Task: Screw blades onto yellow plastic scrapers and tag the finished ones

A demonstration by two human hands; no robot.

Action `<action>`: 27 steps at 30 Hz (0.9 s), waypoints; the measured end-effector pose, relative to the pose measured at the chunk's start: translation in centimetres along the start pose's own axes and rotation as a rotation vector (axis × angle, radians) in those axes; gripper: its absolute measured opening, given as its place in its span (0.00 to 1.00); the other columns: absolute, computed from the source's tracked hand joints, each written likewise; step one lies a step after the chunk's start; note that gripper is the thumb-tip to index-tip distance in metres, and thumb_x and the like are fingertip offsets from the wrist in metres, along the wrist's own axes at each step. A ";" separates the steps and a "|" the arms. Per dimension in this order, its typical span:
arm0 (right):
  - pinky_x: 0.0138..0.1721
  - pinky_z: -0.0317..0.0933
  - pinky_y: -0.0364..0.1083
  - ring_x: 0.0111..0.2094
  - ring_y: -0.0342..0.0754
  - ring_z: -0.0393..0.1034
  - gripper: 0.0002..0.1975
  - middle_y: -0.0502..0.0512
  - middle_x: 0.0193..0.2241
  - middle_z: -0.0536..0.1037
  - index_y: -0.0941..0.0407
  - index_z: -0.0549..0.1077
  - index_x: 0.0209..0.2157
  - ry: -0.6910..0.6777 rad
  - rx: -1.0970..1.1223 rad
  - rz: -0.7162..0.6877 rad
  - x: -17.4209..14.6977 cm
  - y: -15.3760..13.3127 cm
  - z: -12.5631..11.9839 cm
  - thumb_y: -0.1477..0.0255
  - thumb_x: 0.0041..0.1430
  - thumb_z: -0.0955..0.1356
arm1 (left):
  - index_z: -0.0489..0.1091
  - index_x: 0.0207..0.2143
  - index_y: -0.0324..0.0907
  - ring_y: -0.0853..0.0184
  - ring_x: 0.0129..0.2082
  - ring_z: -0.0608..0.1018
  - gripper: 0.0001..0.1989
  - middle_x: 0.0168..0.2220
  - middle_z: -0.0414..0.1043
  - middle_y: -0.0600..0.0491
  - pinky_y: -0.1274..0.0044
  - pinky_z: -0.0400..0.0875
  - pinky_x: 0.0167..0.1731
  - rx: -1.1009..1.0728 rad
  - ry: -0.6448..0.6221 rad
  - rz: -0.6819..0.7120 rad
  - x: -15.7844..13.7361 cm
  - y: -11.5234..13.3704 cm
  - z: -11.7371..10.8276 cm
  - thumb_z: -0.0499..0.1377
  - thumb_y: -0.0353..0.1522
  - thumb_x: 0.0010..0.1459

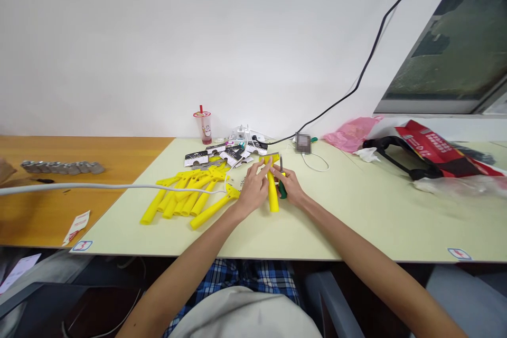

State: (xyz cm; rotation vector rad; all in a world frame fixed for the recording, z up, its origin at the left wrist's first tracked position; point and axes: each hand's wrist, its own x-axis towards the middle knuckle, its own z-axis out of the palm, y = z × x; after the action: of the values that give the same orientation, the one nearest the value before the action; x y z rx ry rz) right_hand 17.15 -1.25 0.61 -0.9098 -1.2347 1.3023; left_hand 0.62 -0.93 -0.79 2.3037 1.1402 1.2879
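Note:
A yellow scraper with a tubular handle lies between my hands, its wide head pointing away from me. My left hand grips it near the head, the fingertips close together on top; whether a small part is between them cannot be made out. In my right hand is a screwdriver with a green handle, held beside the scraper with its shaft pointing away from me. That hand's fingers also reach the scraper's side. Left of my left hand lies a pile of similar yellow scraper handles.
Behind the pile are black-and-white cards and a lidded cup. A white cable crosses from the left. Metal parts line the brown table. A grey device, pink bag and red bag are at right.

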 end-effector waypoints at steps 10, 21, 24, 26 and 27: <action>0.13 0.58 0.40 0.25 0.46 0.74 0.27 0.52 0.31 0.80 0.54 0.84 0.44 0.048 -0.011 -0.055 0.1 -0.2 -0.4 0.49 0.51 0.83 | 0.57 0.80 0.55 0.51 0.81 0.57 0.37 0.81 0.52 0.46 0.57 0.69 0.72 -0.275 -0.094 -0.042 0.0 0.7 -0.2 0.57 0.31 0.72; 0.13 0.58 0.43 0.23 0.48 0.75 0.27 0.56 0.31 0.85 0.56 0.85 0.44 0.031 -0.062 -0.086 0.1 -0.7 -0.4 0.49 0.52 0.82 | 0.52 0.78 0.52 0.49 0.82 0.56 0.48 0.81 0.51 0.41 0.49 0.63 0.76 -0.440 -0.038 -0.010 -0.3 0.7 0.5 0.59 0.21 0.59; 0.14 0.61 0.43 0.26 0.51 0.80 0.30 0.60 0.37 0.88 0.54 0.85 0.53 -0.029 -0.102 -0.074 0.1 -1.1 -0.6 0.49 0.57 0.81 | 0.50 0.78 0.57 0.48 0.73 0.72 0.47 0.77 0.59 0.41 0.50 0.78 0.63 -0.700 -0.091 -0.135 0.0 0.9 0.6 0.60 0.24 0.60; 0.14 0.61 0.43 0.29 0.53 0.82 0.32 0.63 0.41 0.89 0.55 0.84 0.55 -0.003 -0.134 -0.091 0.1 -1.4 -0.7 0.47 0.58 0.80 | 0.50 0.77 0.58 0.50 0.67 0.79 0.46 0.78 0.58 0.42 0.52 0.81 0.60 -0.828 -0.100 -0.189 0.4 1.0 0.4 0.61 0.26 0.60; 0.14 0.61 0.43 0.28 0.52 0.82 0.33 0.64 0.43 0.89 0.55 0.83 0.56 0.031 -0.147 -0.111 0.2 -1.5 -0.7 0.46 0.59 0.79 | 0.51 0.76 0.58 0.52 0.66 0.80 0.46 0.79 0.56 0.43 0.53 0.81 0.61 -0.868 -0.083 -0.212 0.7 1.0 0.1 0.61 0.26 0.60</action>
State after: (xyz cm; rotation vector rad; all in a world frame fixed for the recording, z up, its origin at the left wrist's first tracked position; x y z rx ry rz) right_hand 18.13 -1.08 1.97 -0.9481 -1.3512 1.1171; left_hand 1.45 -1.06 0.13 1.5320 0.5863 1.2488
